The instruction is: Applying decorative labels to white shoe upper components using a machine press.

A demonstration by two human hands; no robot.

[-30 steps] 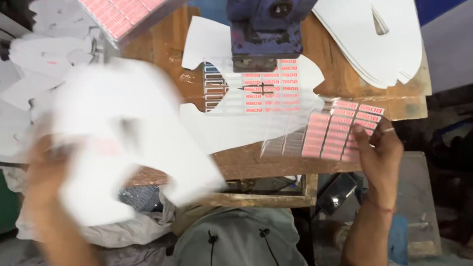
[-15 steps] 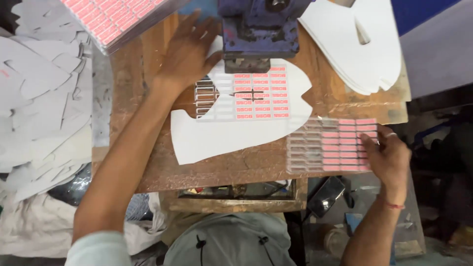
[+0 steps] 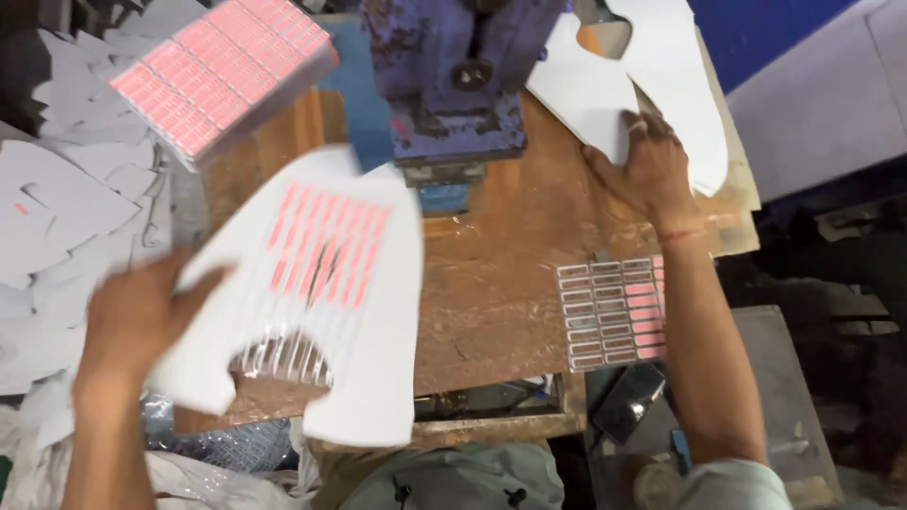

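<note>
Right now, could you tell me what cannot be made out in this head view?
- White cut sheet with pink labels: motion-blurred, so the left hand grip is unclear.
- Blue press: its upper part is cut off by the top edge.
- Label strip sheet: its right side is hidden under the right forearm.
- Stack of white sheets under the right hand: count unreadable.

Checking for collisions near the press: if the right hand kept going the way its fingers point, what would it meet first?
The right hand already rests on the stack of white cut-out sheets, fingers pointing up and away from the person. Going on, it would slide further over that stack; depth beyond it is unclear.
</note>
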